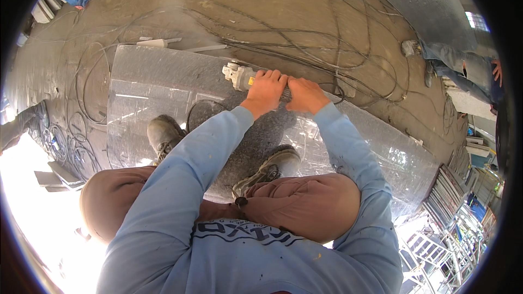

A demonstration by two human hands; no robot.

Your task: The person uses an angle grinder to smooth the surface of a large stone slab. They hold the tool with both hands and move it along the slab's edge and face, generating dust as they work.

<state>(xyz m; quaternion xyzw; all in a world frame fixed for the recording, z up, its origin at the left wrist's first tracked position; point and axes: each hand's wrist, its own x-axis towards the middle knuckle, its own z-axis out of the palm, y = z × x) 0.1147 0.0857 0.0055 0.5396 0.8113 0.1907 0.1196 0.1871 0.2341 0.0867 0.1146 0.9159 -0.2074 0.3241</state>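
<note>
The grey slab point(308, 136) spans the centre toward 4 o'clock. At 6 o'clock, the shirt point(245, 261) bears dark lettering. At 12 o'clock, by the slab's far edge, is the grinder point(238, 76), its yellow patch unreadable. The left hand point(265, 92) wraps it, fingers pressed together; the right hand point(306, 96) grips its rear, fingertips hidden. Work seems underway; I can't tell how much edge remains.
</note>
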